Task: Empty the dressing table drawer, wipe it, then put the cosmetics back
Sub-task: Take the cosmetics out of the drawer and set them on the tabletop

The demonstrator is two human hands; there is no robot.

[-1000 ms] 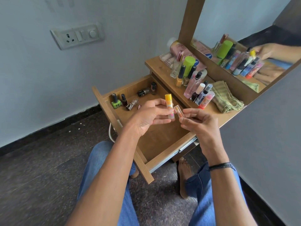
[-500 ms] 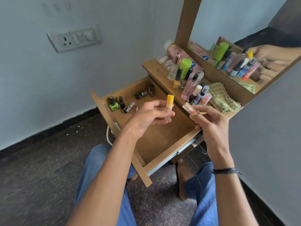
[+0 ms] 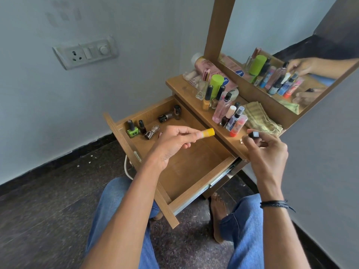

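Wooden and pulled fully out, the drawer [image 3: 186,167] is seen mostly bare beneath the left hand [image 3: 174,141], with only a few nail polish bottles [image 3: 136,129] left beyond that hand at the far end. Most cosmetics [image 3: 225,105] are stood on the desk [image 3: 186,88], beyond the right hand [image 3: 266,150]. Whether emptying or refilling is underway cannot be told. A yellow-capped tube [image 3: 204,133] is gripped by the left hand over the drawer; a small dark-capped item [image 3: 254,135] is pinched by the right hand at the desk edge.

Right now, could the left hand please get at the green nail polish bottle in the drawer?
Probably yes: the drawer is open and nothing covers the green nail polish bottle, but the left hand already holds a yellow-capped tube.
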